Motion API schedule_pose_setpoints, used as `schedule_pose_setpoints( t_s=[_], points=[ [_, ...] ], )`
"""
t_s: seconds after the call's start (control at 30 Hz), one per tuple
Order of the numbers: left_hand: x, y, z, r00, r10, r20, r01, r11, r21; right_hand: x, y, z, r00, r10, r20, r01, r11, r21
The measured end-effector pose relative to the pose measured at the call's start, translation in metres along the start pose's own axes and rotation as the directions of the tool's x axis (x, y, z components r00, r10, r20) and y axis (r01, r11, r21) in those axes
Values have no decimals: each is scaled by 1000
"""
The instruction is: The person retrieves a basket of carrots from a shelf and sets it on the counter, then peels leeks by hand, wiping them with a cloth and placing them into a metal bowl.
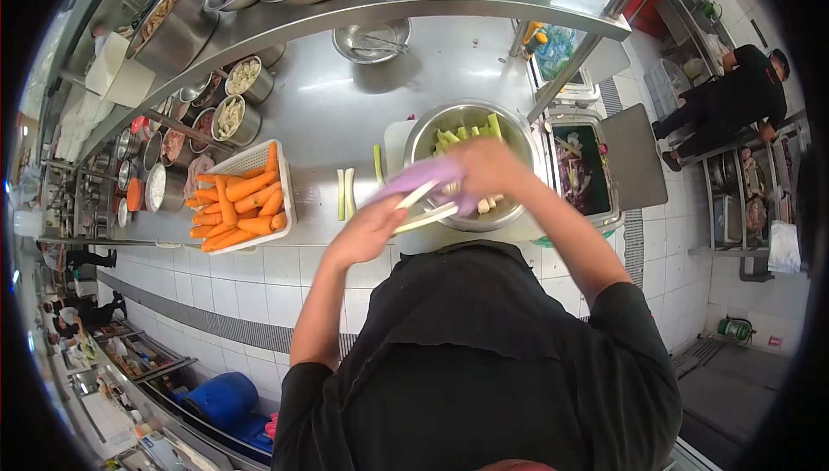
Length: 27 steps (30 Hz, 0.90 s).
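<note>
- Pale stalks point(427, 217) slant over the bowl's point(523, 148) near edge, left hand point(367, 231) clenched round them.
- Right hand's point(488, 167) blurry beside purple clothy stuff point(413, 179); can't tell its grip.
- I'd steady the stalks gently, fingertips tucked.

The steel counter point(319, 108) carries 1 basket point(290, 203), 1 pale board point(395, 141), 1 small bowl point(352, 39) and green-white stalks point(350, 192).

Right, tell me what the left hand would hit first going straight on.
The left hand would probably meet the blurred purple item first, then the steel bowl; depth is unclear.
</note>
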<state>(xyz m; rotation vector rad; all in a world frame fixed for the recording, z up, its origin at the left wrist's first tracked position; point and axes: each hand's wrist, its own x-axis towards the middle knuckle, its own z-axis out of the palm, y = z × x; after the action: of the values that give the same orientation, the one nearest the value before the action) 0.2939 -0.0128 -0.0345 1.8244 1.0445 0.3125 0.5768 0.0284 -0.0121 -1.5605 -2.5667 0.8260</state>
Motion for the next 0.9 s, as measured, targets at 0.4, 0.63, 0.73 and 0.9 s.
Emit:
schedule_pose_setpoints(
  t_s=[0.4, 0.63, 0.73, 0.9],
  points=[
    [37, -193, 55, 743, -267, -614, 537, 785, 309, -158, 157, 95, 406, 829, -384, 331, 258, 908],
    [47, -120, 63, 718, 224, -659, 224, 822, 523, -115, 111, 208, 672, 729, -130, 242, -51, 969],
    [84, -64, 80, 816, 402, -416, -194, 868, 458, -112, 100, 214, 779, 626, -34, 113, -88, 990],
    [171, -40, 107, 903, 303, -303, -118, 855, 505, -130, 112, 221, 564, 801, -198, -312, 429, 847]
  ],
)
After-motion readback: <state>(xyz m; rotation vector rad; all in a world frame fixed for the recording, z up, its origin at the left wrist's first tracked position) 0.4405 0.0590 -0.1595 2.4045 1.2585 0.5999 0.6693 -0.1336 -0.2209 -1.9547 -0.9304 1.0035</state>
